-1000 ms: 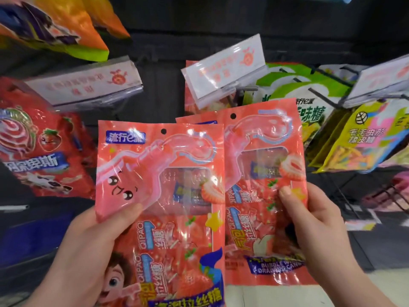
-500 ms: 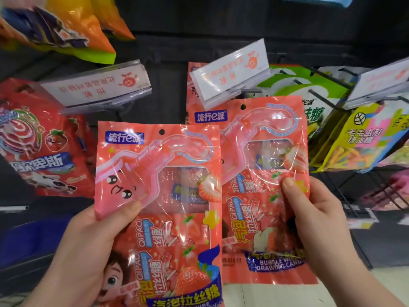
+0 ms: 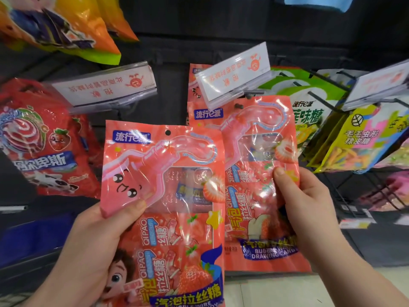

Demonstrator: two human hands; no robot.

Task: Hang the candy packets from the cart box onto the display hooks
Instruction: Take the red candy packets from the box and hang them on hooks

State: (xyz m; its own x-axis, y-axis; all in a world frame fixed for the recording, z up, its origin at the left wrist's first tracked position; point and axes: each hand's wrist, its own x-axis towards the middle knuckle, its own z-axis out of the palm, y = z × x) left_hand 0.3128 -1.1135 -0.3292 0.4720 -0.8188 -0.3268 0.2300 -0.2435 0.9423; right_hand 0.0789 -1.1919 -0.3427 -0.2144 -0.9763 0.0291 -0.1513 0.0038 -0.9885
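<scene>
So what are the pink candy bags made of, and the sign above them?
The nearer pink packet and the farther pink packet look like thin glossy plastic film: light glints off wrinkles, and a clear window shows sweets inside. The sign holder looks like clear hard plastic, shiny at its edges, probably with a paper card inside.

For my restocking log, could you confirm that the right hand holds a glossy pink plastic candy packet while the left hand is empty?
The head view shows the left hand is not empty: it grips a second glossy pink plastic candy packet.
</scene>
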